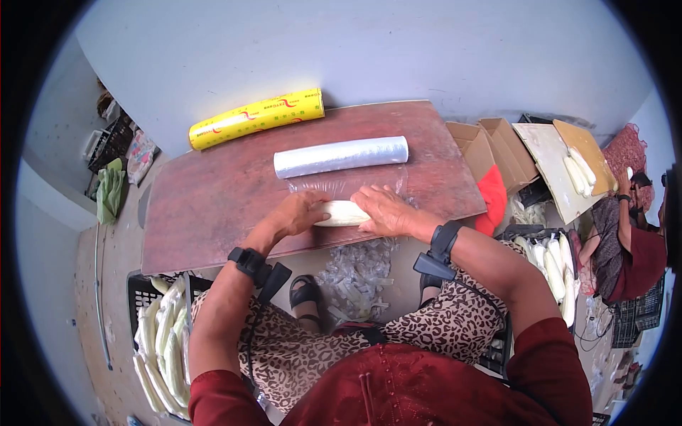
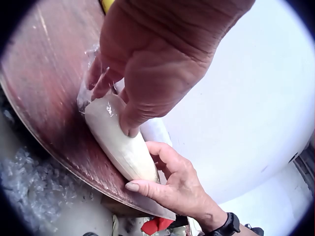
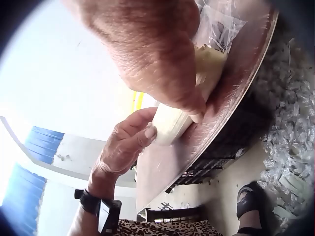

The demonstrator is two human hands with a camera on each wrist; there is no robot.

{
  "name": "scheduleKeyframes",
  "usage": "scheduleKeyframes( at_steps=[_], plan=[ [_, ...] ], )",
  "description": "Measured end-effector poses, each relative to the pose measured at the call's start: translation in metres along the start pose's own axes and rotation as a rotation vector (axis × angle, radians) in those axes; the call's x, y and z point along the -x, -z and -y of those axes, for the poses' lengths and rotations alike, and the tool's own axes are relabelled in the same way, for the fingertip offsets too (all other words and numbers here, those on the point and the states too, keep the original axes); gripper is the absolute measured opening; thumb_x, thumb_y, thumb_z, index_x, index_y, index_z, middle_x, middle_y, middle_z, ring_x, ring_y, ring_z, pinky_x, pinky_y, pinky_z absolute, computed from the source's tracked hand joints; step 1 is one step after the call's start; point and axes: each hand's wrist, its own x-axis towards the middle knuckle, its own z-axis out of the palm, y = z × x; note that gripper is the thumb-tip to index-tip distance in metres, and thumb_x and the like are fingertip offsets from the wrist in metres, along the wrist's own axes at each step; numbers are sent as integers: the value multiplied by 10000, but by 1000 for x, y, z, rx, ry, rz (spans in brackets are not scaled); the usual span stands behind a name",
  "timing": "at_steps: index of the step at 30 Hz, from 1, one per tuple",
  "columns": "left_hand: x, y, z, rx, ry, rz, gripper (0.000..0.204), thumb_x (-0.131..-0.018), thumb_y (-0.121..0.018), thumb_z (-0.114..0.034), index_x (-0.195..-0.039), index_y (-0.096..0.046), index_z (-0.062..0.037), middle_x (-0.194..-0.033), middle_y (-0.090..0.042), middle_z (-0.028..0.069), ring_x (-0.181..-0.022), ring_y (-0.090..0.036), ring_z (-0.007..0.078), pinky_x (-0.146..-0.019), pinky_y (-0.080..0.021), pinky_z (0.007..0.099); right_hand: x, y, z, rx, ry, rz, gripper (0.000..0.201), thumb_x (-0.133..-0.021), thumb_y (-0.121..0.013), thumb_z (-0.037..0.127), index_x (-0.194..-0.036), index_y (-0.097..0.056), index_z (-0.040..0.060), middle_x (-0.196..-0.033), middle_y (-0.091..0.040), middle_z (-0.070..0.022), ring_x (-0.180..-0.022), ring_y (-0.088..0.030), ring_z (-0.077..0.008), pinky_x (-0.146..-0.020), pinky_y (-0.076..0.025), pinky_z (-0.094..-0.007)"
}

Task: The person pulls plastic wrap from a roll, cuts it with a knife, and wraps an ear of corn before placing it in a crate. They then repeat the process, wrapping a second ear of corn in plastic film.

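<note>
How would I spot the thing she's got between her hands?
Find the reddish-brown board on her lap. At its near edge, both hands press one pale, tapered corn cob lying on clear film. Unlike the silvery film roll and the yellow roll behind, it is cream and pointed.

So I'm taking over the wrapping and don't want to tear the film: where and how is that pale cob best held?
Probably at its two ends, one hand per end, coming down from above. The pale cob lies lengthwise across the board on clear film, long and tapered. The left hand and right hand already cover its ends, fingers curled over.
</note>
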Motion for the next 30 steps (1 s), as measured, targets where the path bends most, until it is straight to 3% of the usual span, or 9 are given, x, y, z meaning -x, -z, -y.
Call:
scheduleKeyframes(
  at_steps=[4, 7, 13, 16, 19, 22, 25, 27, 30],
  plan=[
    [4, 5, 0, -69, 6, 7, 367, -849, -657, -226, -1149, -604, -20, -1041, -657, 189, -930, -622, 282, -815, -479, 374, -1, 3, 0, -66, 2, 13, 407, -743, -723, 214, -1038, -497, 48, -1071, -515, -151, -1077, -505, -339, -889, -401, -493],
    [6, 14, -1, -115, 124, 91, 355, -862, -635, -264, -1099, -614, 0, -963, -668, 184, -866, -624, 285, -783, -483, 378, -3, 0, -3, -91, 24, 7, 409, -734, -727, 212, -1031, -503, 43, -1060, -526, -153, -1066, -514, -349, -878, -414, -486],
    [14, 32, 13, -142, 173, 128, 312, -854, -623, -251, -1008, -634, 20, -923, -667, 215, -851, -633, 339, -772, -492, 388, -4, -1, -5, -101, 36, 14, 422, -719, -738, 212, -1030, -510, 38, -1050, -535, -155, -1053, -520, -357, -867, -425, -482],
    [15, 41, 21, -415, 262, -13, 312, -848, -626, -252, -1021, -635, 7, -922, -659, 229, -877, -629, 377, -777, -497, 408, -4, 1, -4, -99, 41, 21, 444, -730, -729, 197, -1073, -500, 33, -1029, -519, -153, -1033, -507, -354, -865, -408, -467],
    [19, 41, 0, -554, 255, -321, 309, -827, -643, -269, -966, -642, 8, -903, -650, 233, -885, -612, 385, -800, -495, 457, -4, 4, -4, -111, 46, 32, 451, -736, -725, 187, -1091, -499, 25, -1020, -512, -156, -1024, -500, -353, -864, -405, -456],
    [19, 30, -31, -460, -116, -558, 305, -802, -678, -251, -983, -629, -10, -958, -629, 201, -924, -586, 362, -828, -472, 442, -6, 3, -4, -141, 34, 29, 412, -735, -727, 183, -1055, -525, 20, -1006, -512, -161, -1011, -504, -352, -856, -413, -446],
    [22, 1, -56, -494, -344, -459, 427, -761, -706, -250, -1079, -576, 5, -1071, -574, 167, -1012, -534, 333, -885, -421, 407, -12, 1, -6, -135, -17, 53, 363, -731, -733, 183, -1004, -559, 20, -980, -514, -164, -984, -512, -351, -841, -422, -439],
    [24, -17, -63, -462, -288, -195, 562, -784, -703, -248, -1222, -497, 36, -1204, -528, 204, -1132, -496, 365, -979, -384, 436, -13, 2, -6, -152, -31, 45, 341, -725, -740, 184, -978, -579, 22, -965, -516, -164, -965, -517, -349, -829, -427, -437],
    [20, -35, -57, -682, -275, -146, 664, -760, -721, -280, -1257, -450, 66, -1240, -501, 201, -1166, -474, 345, -1002, -356, 421, -12, 2, -7, -208, -18, 13, 331, -714, -749, 182, -963, -597, 26, -957, -519, -164, -951, -523, -347, -816, -430, -435]
  ],
)
